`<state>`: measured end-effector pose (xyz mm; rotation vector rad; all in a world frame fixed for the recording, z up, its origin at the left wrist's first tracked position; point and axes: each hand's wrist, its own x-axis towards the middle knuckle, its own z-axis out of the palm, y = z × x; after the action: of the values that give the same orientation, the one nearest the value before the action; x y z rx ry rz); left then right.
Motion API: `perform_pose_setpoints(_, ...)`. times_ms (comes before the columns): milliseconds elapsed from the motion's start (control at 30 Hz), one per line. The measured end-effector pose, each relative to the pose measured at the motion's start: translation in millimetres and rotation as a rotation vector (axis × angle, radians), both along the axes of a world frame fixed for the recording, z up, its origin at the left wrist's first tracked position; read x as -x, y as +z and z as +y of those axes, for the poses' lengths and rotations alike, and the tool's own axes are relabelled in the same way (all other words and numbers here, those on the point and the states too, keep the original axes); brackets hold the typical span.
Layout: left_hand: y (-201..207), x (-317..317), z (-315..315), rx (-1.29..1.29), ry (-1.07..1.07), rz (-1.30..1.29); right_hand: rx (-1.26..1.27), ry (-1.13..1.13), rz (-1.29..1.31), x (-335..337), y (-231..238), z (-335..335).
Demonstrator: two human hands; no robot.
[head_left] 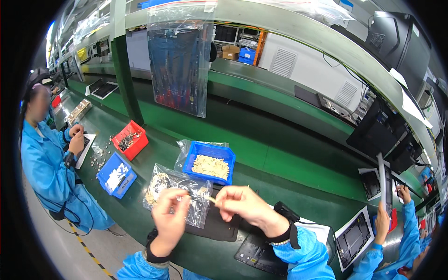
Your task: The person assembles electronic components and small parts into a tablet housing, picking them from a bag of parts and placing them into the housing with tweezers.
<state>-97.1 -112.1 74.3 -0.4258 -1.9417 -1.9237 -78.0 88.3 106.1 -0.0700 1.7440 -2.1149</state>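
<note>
My right hand (247, 207) pinches a small beige strip (211, 199) between thumb and fingertips. To its left, my left hand (169, 219) has thumb and fingers curled together; whatever is between them is too small to make out. Both hands are above a clear plastic bag (199, 215) with beige pieces showing inside. The bag lies partly over a dark flat panel (219, 228). Just beyond the hands stands a blue bin (189, 164) holding many small beige pieces (210, 166). Another dark panel (259, 252) lies under my right forearm.
On the left are a red bin (140, 142) of small metal parts and a blue bin (122, 186) with white pieces. A co-worker (51, 163) sits beyond them; another person's hands (383, 224) hold a panel at right. A clear bag (179, 70) hangs from the overhead rail.
</note>
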Motion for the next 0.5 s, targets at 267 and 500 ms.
perform_pose_setpoints(267,7,-10,15,0.535,-0.143,0.244,-1.292,-0.409,0.500,64,-25,48)
perform_pose_setpoints(500,8,-37,42,0.573,-0.653,-0.199,-0.755,-0.214,0.530,-90,-8,65)
